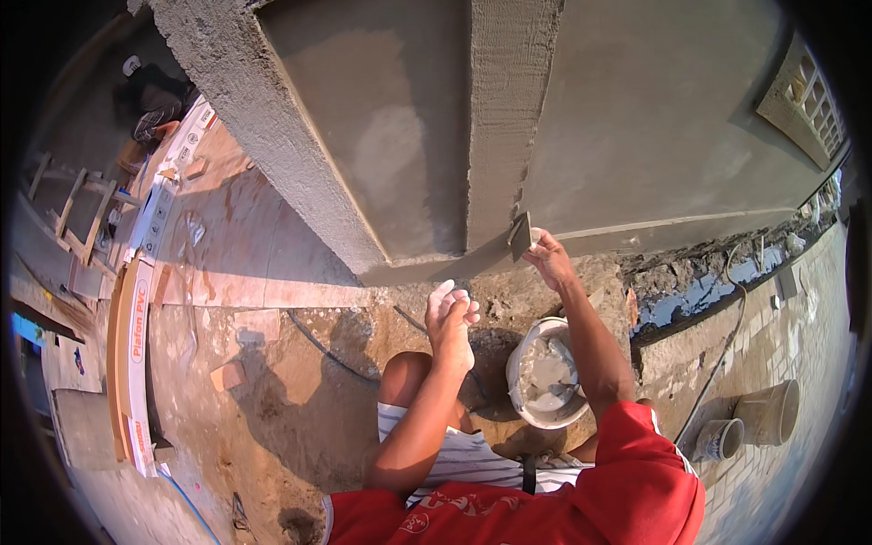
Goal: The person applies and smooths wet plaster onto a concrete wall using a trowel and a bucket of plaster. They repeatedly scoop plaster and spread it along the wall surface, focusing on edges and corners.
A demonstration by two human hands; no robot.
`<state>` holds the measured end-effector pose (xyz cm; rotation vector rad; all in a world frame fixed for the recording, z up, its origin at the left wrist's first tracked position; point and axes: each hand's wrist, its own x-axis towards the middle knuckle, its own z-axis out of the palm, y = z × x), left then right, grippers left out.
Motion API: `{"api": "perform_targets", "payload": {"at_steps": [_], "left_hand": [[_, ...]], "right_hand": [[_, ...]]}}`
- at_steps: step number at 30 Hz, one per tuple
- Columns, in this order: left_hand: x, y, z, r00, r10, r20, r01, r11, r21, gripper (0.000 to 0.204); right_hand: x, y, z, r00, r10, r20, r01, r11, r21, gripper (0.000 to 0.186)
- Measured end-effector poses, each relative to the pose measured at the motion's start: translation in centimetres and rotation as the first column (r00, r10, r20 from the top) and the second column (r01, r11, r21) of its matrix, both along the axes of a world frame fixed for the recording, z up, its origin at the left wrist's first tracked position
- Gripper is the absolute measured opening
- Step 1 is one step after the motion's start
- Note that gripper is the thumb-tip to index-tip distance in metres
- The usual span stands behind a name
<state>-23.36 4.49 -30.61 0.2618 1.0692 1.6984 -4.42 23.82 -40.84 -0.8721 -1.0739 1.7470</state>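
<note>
My right hand (550,258) is closed around a small, flat, rectangular plastering float (520,238). The float is tilted against the foot of the grey plastered wall (636,118), beside the lower end of a raised, rough vertical band (510,118). My left hand (451,318) hovers above the ground in front of the wall, fingers loosely bent and partly apart, with pale fingertips and nothing visible in it. Below my right forearm stands a white bucket (516,374) holding wet grey mortar (549,371).
Long boxes (138,345) lie along the left, near a wooden ladder-like frame (86,213) and another person (156,104) crouching farther back. Two buckets (767,413) (719,440) stand at the right. A dark hose (331,356) crosses the dirt. A vent block (804,100) juts from the wall.
</note>
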Motion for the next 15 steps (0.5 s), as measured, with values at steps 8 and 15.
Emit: {"api": "perform_targets", "payload": {"at_steps": [8, 15], "left_hand": [[-0.24, -0.19, 0.35, 1.000, -0.001, 0.013, 0.000, 1.000, 0.008, 0.045], [-0.23, -0.26, 0.79, 1.000, -0.013, 0.018, 0.013, 1.000, 0.009, 0.045]], "right_hand": [[-0.59, -0.40, -0.72, 0.999, 0.010, 0.048, -0.010, 1.000, 0.010, 0.031], [-0.94, -0.16, -0.54, 0.999, 0.009, 0.044, -0.009, 1.000, 0.008, 0.030]]}}
